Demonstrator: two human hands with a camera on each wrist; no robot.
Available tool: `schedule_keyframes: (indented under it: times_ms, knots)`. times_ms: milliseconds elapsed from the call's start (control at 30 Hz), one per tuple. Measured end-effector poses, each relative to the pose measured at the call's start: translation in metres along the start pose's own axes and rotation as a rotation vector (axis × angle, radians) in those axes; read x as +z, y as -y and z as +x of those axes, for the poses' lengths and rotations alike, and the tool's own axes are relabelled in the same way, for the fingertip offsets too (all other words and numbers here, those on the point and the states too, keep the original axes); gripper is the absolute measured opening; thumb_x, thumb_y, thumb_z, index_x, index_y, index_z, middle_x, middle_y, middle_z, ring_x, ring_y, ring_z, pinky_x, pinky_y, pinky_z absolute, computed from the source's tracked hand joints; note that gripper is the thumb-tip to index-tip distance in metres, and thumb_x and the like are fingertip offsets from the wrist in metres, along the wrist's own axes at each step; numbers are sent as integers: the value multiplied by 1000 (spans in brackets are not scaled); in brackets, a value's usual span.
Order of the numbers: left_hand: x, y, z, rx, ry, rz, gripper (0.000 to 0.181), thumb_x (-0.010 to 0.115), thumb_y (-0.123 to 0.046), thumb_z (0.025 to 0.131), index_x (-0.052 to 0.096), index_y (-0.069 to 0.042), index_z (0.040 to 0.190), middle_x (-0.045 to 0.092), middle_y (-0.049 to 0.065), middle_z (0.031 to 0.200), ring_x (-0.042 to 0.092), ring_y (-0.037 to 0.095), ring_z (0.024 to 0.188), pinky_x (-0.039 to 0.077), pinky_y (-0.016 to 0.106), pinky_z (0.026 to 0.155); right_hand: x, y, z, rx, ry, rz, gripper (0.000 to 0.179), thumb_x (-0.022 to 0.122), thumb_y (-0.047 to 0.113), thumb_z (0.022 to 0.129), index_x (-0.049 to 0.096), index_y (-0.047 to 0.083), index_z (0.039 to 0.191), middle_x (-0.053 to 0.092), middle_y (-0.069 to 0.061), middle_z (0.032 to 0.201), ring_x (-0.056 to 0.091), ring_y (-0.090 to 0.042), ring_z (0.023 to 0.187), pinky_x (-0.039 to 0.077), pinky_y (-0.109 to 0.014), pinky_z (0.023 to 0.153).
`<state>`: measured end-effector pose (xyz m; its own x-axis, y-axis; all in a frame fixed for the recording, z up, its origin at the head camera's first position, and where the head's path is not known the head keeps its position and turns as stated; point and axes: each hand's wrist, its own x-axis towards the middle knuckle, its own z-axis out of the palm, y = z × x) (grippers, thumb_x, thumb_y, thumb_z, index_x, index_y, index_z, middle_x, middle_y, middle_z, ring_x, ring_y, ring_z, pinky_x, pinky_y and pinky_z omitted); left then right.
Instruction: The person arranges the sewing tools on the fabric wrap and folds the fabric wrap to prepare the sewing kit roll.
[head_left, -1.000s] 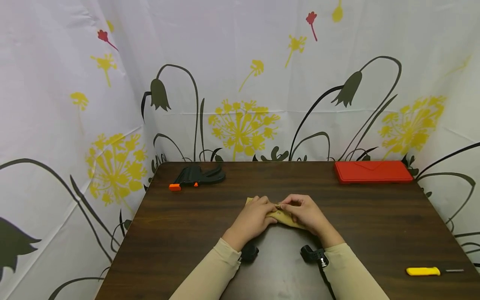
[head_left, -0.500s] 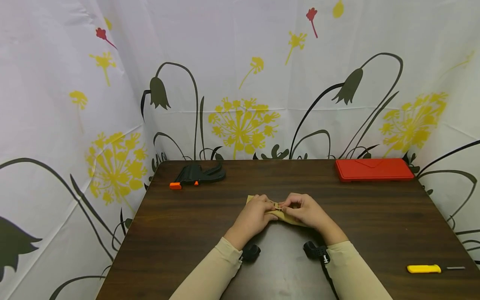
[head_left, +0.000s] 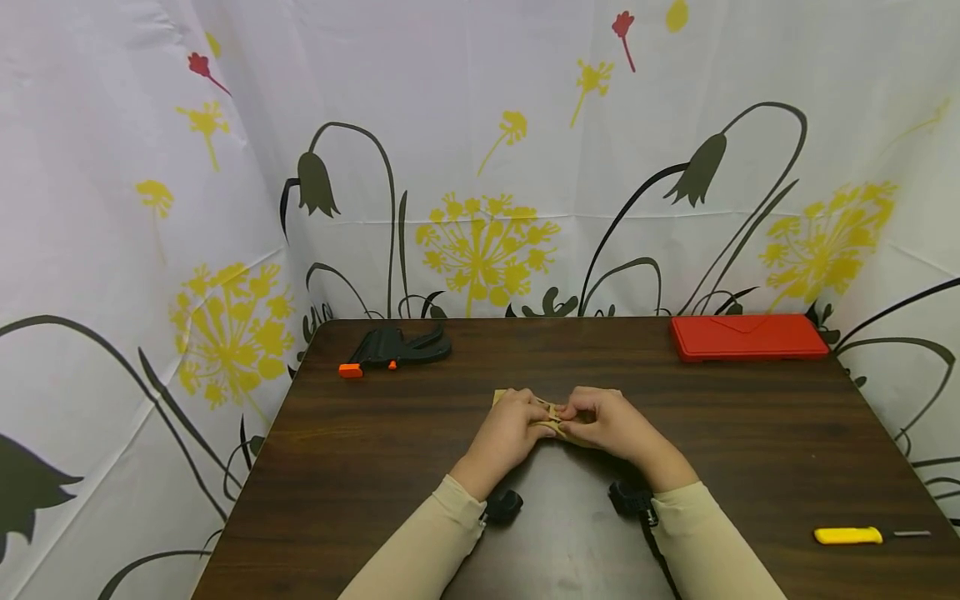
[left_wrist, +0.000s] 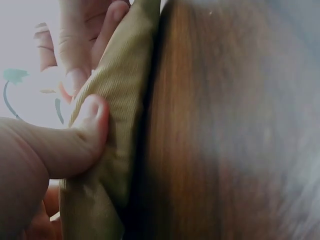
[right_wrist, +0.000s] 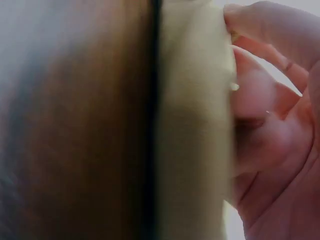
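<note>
A folded piece of tan, ribbed cloth [head_left: 576, 438] lies at the middle of the table, between both hands. In the left wrist view the left hand [head_left: 504, 435] holds the cloth [left_wrist: 120, 92], its thumb pressed on the near face and fingers behind. At the cloth's upper edge, the right hand [head_left: 617, 427] pinches with thumb and forefinger. The right wrist view shows the cloth [right_wrist: 192, 125] blurred, with that hand's [right_wrist: 280, 115] thumb tip at its edge. What lies between the fingertips is too small to tell.
A black clamp [head_left: 397, 348] with orange tips lies at the back left. A red case [head_left: 750, 337] sits at the back right. Towards the front right is a screwdriver [head_left: 849, 536] with a yellow handle. A patterned curtain [head_left: 480, 167] stands behind the dark wooden table [head_left: 360, 450].
The cloth's front edge has been folded up between the hands, and less of its face shows. Right fingers have shifted slightly at the edge. The view has tilted down a little.
</note>
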<state>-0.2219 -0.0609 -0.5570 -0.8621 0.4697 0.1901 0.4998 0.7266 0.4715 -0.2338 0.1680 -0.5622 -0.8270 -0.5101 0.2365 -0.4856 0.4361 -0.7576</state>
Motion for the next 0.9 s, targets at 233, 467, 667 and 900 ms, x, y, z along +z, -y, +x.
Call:
schedule_keyframes:
  times_ms: [233, 467, 667, 900]
  knots:
    - [1, -3, -3, -20, -24, -18, 19, 83, -29, 94, 88, -16, 107, 77, 2, 116, 65, 22, 105, 54, 35, 94, -8, 30, -2, -35, 69, -274, 7, 84, 16, 96, 85, 21, 100, 73, 13, 95, 64, -1, 79, 55, -29, 74]
    - [0, -1, 0, -20, -17, -11, 18, 84, -30, 93, 88, -17, 105, 76, 1, 113, 63, 20, 101, 53, 31, 87, -9, 47, -2, 15, 96, -417, 5, 84, 15, 96, 82, 19, 99, 72, 10, 95, 68, -6, 79, 57, -29, 73]
    - [-8, -3, 1, -32, 95, 37, 23, 81, -32, 99, 84, -16, 116, 74, -1, 119, 67, 19, 110, 57, 32, 94, -15, 52, -5, 115, 145, -423, 18, 82, 17, 98, 84, 15, 116, 70, 1, 108, 70, -15, 91, 60, -36, 83]
    - [-42, -7, -7, 14, 323, 153, 50, 74, -35, 105, 65, -13, 149, 63, 9, 153, 57, 28, 146, 45, 47, 123, -26, 60, -14, 345, 248, -396, 52, 88, 25, 92, 70, 12, 139, 64, -16, 128, 68, -29, 111, 57, -54, 98]
